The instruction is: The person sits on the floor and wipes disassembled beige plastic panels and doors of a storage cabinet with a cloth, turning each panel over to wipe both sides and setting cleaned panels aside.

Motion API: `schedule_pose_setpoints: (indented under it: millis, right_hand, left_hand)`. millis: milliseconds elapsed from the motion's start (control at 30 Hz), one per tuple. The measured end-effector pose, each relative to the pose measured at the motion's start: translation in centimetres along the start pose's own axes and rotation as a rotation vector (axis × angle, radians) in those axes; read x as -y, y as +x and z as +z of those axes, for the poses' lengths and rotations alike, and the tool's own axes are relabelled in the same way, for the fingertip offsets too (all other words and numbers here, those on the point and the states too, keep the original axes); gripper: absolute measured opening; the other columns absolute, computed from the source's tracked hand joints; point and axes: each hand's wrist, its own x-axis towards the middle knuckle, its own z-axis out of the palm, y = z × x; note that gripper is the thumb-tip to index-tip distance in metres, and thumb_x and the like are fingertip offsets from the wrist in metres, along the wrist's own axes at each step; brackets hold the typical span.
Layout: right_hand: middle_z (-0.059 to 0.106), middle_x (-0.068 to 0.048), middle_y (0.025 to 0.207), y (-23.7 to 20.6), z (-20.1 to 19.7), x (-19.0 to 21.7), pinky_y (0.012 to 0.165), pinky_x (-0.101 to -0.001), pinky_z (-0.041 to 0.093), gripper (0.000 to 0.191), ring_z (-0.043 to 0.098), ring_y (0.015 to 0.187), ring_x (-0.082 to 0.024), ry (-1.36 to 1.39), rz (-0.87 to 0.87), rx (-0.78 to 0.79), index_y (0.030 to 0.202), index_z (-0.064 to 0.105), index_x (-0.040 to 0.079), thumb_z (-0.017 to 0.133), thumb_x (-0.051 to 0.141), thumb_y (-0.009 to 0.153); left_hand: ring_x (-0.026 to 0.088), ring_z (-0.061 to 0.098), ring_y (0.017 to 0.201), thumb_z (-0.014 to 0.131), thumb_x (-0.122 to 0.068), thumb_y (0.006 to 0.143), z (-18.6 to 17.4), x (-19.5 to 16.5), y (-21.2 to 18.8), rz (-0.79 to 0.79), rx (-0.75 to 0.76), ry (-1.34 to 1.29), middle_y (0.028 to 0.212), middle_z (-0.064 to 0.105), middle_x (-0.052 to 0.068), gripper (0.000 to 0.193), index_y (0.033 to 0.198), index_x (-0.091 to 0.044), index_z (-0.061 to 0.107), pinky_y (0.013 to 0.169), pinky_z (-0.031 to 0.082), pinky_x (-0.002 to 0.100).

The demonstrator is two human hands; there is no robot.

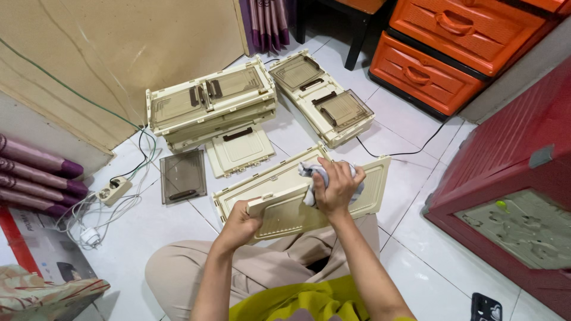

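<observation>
Two hands on one cream plastic panel (pixel 285 205) here, propped on edge over the person's lap and the white tiled floor (pixel 410 238). The left hand (pixel 241 223) has its fingers curled tight round the panel's near left edge, steadying it, while the right hand (pixel 336 187) is closed on a bunched-up grey and white cloth (pixel 312 175) pressed against the panel's upper right part. Further off sits a stack of folded cream panels (pixel 208 110) to the left, another long cream panel (pixel 321 98) to the right, plus a brown translucent lid (pixel 182 175) and a small cream door piece (pixel 241 148) flat on the tiles. My worry: the panel only rests on its edge, so a hard push from the cloth could twist it out of that left grip and drop it onto the tiles. Also the power strip (pixel 113 190) and loose cables lie near on the left, easy to snag.
</observation>
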Motion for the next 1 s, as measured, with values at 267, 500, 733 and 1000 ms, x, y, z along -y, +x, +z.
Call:
schedule_pose_setpoints:
  millis: [267, 500, 733, 1000]
  right_hand:
    - [0.072, -0.009, 0.098, 0.9, 0.4, -0.3, 0.115, -0.0520, 0.028, 0.042, 0.064, 0.102, -0.026, -0.122, 0.142, 0.166, 0.111, 0.068, 0.012, 0.055, 0.050, 0.100]
    - [0.047, -0.012, 0.155, -8.3, 4.7, -3.8, 0.122, -0.0578, 0.019, 0.060, 0.039, 0.148, -0.032, -0.073, -0.208, -0.077, 0.145, 0.044, 0.015, 0.051, 0.056, 0.101]
    - [0.051, -0.012, 0.152, -7.8, 3.8, -11.4, 0.121, -0.0557, 0.022, 0.061, 0.043, 0.144, -0.035, -0.084, 0.069, -0.109, 0.146, 0.047, 0.012, 0.047, 0.055, 0.103]
    - [0.072, -0.013, 0.112, -0.2, 0.8, -15.4, 0.116, -0.0513, 0.029, 0.045, 0.063, 0.113, -0.031, -0.015, 0.101, 0.124, 0.120, 0.069, 0.008, 0.054, 0.047, 0.104]
  left_hand:
    - [0.006, 0.056, 0.067, 0.048, 0.013, 0.069, 0.6, -1.0, 0.1, 0.017, -0.057, -0.012, 0.074, 0.065, -0.003, 0.031, 0.091, 0.003, 0.068, 0.058, 0.046, 0.025]
    - [0.008, 0.054, 0.064, 0.053, 0.012, 0.067, 0.1, -0.2, 0.3, -0.049, -0.215, -0.077, 0.074, 0.064, -0.001, 0.032, 0.094, 0.004, 0.068, 0.056, 0.044, 0.026]
    - [0.008, 0.057, 0.069, 0.056, 0.013, 0.067, -0.7, 1.3, 0.7, -0.042, -0.090, -0.099, 0.078, 0.066, 0.000, 0.030, 0.092, 0.005, 0.069, 0.060, 0.048, 0.027]
    - [0.010, 0.065, 0.083, 0.051, 0.016, 0.064, -1.4, 1.4, 0.2, -0.037, -0.056, -0.114, 0.091, 0.073, 0.003, 0.045, 0.101, 0.003, 0.073, 0.074, 0.054, 0.025]
